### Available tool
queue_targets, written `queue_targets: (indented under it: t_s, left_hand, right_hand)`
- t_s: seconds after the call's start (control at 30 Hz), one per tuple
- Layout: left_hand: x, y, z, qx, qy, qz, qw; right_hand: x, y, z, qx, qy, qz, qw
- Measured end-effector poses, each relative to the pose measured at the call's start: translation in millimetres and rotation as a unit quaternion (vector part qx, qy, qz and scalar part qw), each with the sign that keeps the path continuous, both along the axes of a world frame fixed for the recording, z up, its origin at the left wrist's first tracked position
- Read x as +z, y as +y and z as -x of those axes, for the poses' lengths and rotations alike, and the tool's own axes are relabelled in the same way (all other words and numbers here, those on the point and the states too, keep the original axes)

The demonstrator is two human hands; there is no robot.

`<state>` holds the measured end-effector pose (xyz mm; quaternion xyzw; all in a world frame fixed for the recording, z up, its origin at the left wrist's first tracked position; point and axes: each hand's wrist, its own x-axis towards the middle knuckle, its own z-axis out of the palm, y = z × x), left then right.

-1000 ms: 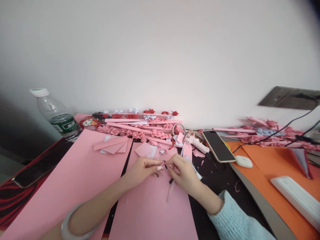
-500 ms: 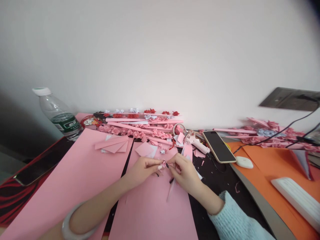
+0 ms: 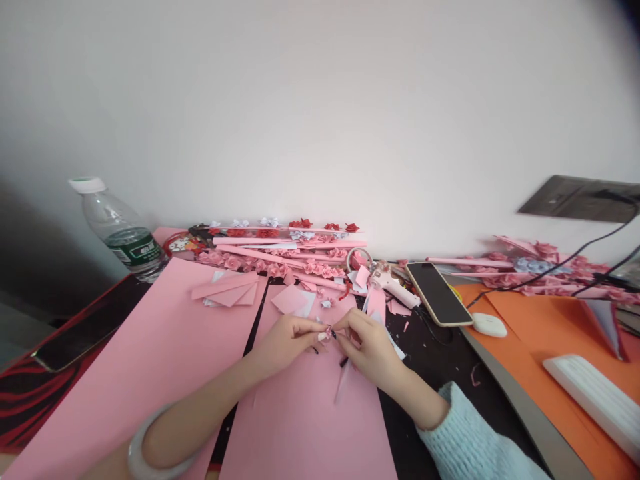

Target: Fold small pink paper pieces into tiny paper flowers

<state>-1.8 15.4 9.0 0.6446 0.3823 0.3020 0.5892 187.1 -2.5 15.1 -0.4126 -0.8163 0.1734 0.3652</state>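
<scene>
Pink paper piece (image 3: pixel 327 333) between left hand (image 3: pixel 281 343) and right hand (image 3: pixel 371 347), fingertips pinching it.

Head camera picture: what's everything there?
wall: one, whitish, back
wall plate: one, grey, right
bottle: one, clear, left
flat device: one, black, left
large sheets: two, pink, foreground
slips: several, pink, white, centre
flowers: many, mostly pink, back
glue gun: one, pinkish, centre
phone: one, black-screened, right
case: one, white, right
paper: count unclear, orange, right
bar: one, white, right
rod: one, pale, centre
tiny piece: one, pink, centre
bangle: one, white, left
sleeve: one, blue, right
hands: two, bare, centre
</scene>
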Motion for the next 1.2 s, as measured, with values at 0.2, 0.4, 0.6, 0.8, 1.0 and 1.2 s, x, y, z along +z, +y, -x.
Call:
queue_targets:
  t_s: [0.2,0.4,0.6,0.8,1.0,1.2]
  left_hand:
    - [3.1,-1.8,-0.2,0.008,0.0,0.004,1.0]
    - [1.7,-1.4,-0.1,0.001,0.003,0.002,1.0]
    - [1.1,-1.6,0.1,0.001,0.01,0.019,1.0]
    - [-0.2,-1.0,-0.1,0.0,0.01,0.018,1.0]
    - [0.0,-0.3,-0.1,-0.011,0.024,-0.001,1.0]
    - [-1.9,-0.5,1.0,-0.017,0.024,-0.008,1.0]
  right_hand:
    - [-0.4,-0.8,0.4,-0.006,0.004,0.002,1.0]
    - [-1.5,0.0,-0.5,-0.003,0.002,0.003,1.0]
    - [-2.7,-0.1,-1.4,0.01,0.001,0.007,1.0]
    - [-0.9,0.1,-0.9,0.007,-0.012,0.005,1.0]
    - [-3.3,0.2,-2.5,0.009,-0.03,0.022,0.999]
    - [-4.5,-1.2,-2.9,0.009,-0.032,0.033,0.999]
